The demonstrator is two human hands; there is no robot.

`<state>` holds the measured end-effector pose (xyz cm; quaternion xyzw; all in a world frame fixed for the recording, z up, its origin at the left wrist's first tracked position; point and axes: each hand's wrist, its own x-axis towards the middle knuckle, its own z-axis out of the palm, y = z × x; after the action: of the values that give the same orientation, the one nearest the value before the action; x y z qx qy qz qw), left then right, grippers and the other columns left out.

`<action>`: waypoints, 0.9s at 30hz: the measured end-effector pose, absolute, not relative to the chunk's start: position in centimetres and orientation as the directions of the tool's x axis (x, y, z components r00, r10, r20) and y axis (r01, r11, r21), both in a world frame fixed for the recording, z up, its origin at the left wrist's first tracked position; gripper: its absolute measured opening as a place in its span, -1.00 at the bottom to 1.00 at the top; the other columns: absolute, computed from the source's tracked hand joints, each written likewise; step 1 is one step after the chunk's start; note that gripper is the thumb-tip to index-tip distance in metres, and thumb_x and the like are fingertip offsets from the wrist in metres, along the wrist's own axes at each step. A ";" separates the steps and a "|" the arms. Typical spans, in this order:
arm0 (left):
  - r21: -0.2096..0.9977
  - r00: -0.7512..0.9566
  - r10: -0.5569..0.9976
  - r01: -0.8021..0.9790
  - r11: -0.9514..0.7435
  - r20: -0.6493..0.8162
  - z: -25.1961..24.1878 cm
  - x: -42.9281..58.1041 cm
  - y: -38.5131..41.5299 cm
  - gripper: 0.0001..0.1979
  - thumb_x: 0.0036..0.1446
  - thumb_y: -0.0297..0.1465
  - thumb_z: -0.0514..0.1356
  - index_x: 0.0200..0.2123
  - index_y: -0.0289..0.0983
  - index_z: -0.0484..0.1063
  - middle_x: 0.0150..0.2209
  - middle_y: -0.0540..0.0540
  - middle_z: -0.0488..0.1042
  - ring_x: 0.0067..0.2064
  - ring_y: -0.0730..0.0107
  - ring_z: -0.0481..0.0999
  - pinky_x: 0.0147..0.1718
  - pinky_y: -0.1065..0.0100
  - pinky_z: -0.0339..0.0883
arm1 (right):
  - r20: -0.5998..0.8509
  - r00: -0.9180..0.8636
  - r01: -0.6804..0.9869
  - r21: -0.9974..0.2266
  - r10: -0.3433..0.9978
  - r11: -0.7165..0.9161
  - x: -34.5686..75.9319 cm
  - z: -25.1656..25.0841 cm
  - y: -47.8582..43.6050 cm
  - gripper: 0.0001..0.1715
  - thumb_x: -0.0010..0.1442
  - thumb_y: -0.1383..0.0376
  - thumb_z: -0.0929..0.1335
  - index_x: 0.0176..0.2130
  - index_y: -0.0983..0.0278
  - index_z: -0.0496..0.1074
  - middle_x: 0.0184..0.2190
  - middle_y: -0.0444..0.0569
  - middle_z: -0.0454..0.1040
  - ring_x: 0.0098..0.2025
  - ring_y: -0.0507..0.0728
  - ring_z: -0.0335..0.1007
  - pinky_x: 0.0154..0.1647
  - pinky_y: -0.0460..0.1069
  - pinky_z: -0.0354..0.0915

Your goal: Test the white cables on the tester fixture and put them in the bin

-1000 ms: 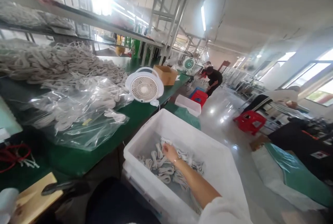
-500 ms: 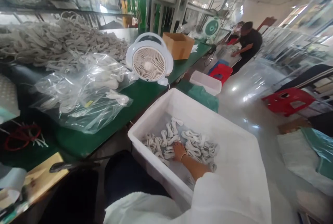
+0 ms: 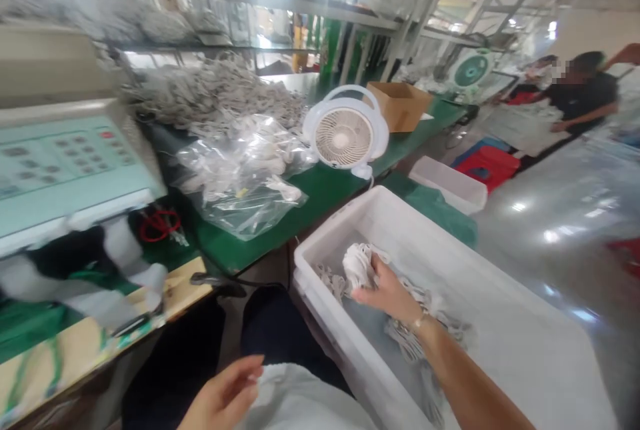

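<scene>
My right hand (image 3: 387, 293) is closed around a bundle of coiled white cables (image 3: 359, 265), held just above the floor of a big white plastic bin (image 3: 505, 323). More coiled white cables (image 3: 405, 337) lie in the bin under my wrist. Low at the bottom of the view, my left hand (image 3: 225, 395) hangs over my lap with fingers loosely spread and nothing in it.
A green bench (image 3: 320, 193) to the left carries clear bags of cables (image 3: 240, 177), a heap of loose cables (image 3: 220, 93), a white fan (image 3: 346, 137), a cardboard box (image 3: 400, 105) and a pale green machine (image 3: 65, 163). Another person (image 3: 583, 93) stands far right by red stools (image 3: 487, 165).
My right hand has closed on a bundle of cables and lifted it from the pile. My left hand has come into view. The view has swung left, showing the green machine.
</scene>
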<state>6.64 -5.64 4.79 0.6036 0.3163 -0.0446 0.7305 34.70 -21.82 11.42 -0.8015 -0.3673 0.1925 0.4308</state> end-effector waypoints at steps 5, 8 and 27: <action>0.913 0.801 0.562 -0.051 0.404 -0.204 9.7 9.5 -5.5 -0.42 -0.19 -0.23 0.25 -0.04 -0.25 0.24 -0.05 -0.19 0.33 -0.04 0.13 0.30 -0.05 0.19 0.14 | -0.048 0.308 0.502 -0.840 0.950 -0.205 25.3 13.5 -14.1 -0.25 -0.26 0.20 0.44 -0.06 0.22 0.18 -0.27 -0.05 0.40 -0.26 0.17 0.32 -0.25 -0.01 0.21; 0.902 0.666 0.708 -0.123 0.413 -0.233 10.4 8.1 -4.6 -0.57 -0.06 -0.25 0.16 -0.10 -0.30 0.30 -0.08 -0.18 0.36 -0.03 0.17 0.30 -0.01 0.21 0.10 | -0.079 0.185 0.375 -0.916 0.980 -0.145 21.6 11.8 -10.7 -0.46 -0.13 0.15 0.38 -0.15 0.27 0.25 -0.32 -0.04 0.41 -0.30 0.14 0.32 -0.32 -0.03 0.22; 0.937 0.533 0.810 -0.088 0.339 -0.244 6.0 2.3 -1.7 -0.57 -0.27 -0.40 0.29 -0.25 -0.30 0.27 -0.37 -0.04 0.41 -0.35 0.36 0.38 -0.34 0.40 0.25 | -0.060 0.185 0.231 -0.968 0.981 -0.103 15.7 8.7 -5.5 -0.77 0.02 0.20 0.29 -0.32 0.30 0.38 -0.47 -0.09 0.42 -0.43 0.02 0.31 -0.41 -0.10 0.22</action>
<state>2.35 -1.72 5.99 0.4853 0.3722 0.3079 0.7288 15.74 -5.46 8.73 -0.6192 -0.4891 0.4100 0.4575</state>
